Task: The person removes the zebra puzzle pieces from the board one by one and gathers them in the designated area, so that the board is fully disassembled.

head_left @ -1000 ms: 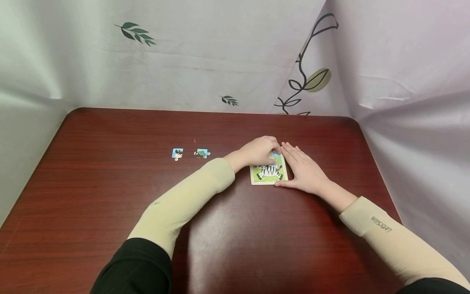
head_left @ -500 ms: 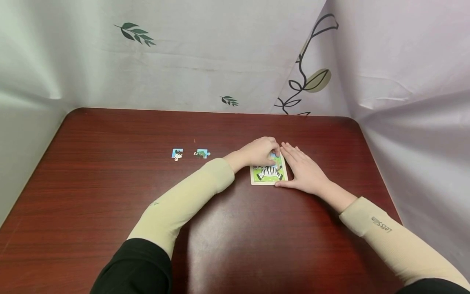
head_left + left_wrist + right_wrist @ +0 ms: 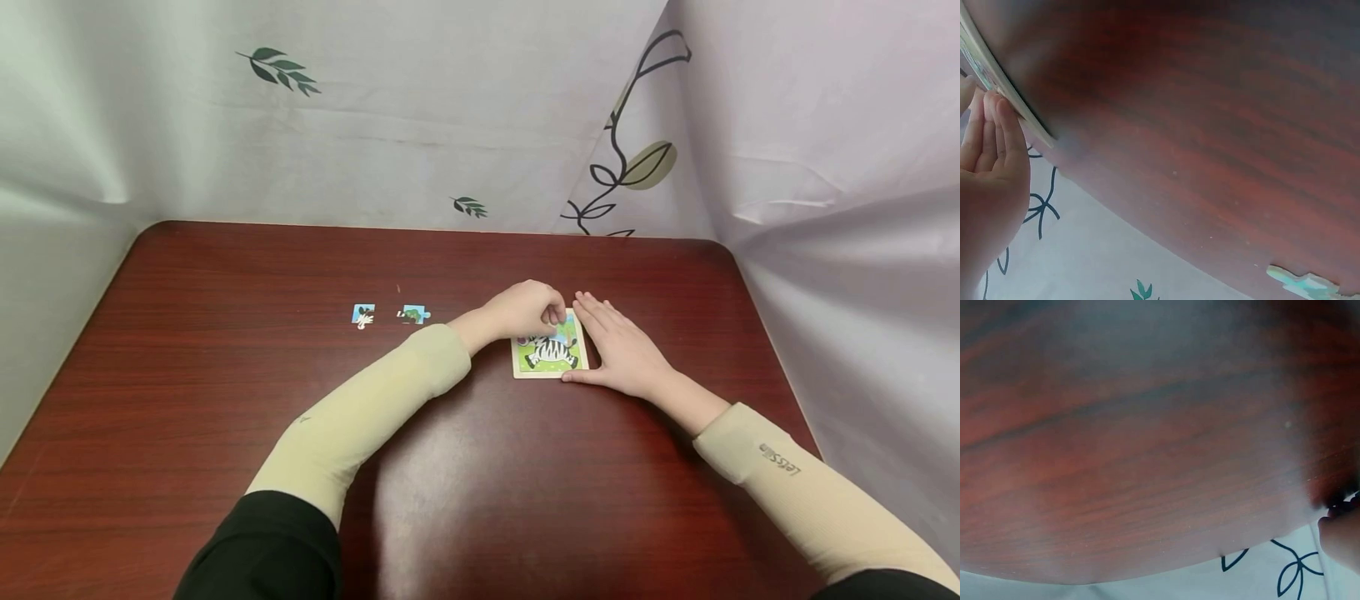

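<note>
Zebra puzzle [image 3: 552,353] lies toward two o'clock on the table [image 3: 165,367]; left hand [image 3: 525,308] bends over its eleven o'clock corner, grip unclear; right hand [image 3: 624,346], straight-fingered, flanks three o'clock. Unbraced, it could skid.

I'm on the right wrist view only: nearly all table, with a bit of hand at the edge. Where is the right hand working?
Observer: In the head view, the right hand lies along the right side of the puzzle board.

Operator: And the other one?

Observer: The left hand is over the far part of the board, hiding some of its picture; I can't tell whether it pinches anything.

Operator: Anything lying loose out of my sight?

Observer: Yes, one piece and a second piece lie apart from each other on the table, left of the board.
</note>
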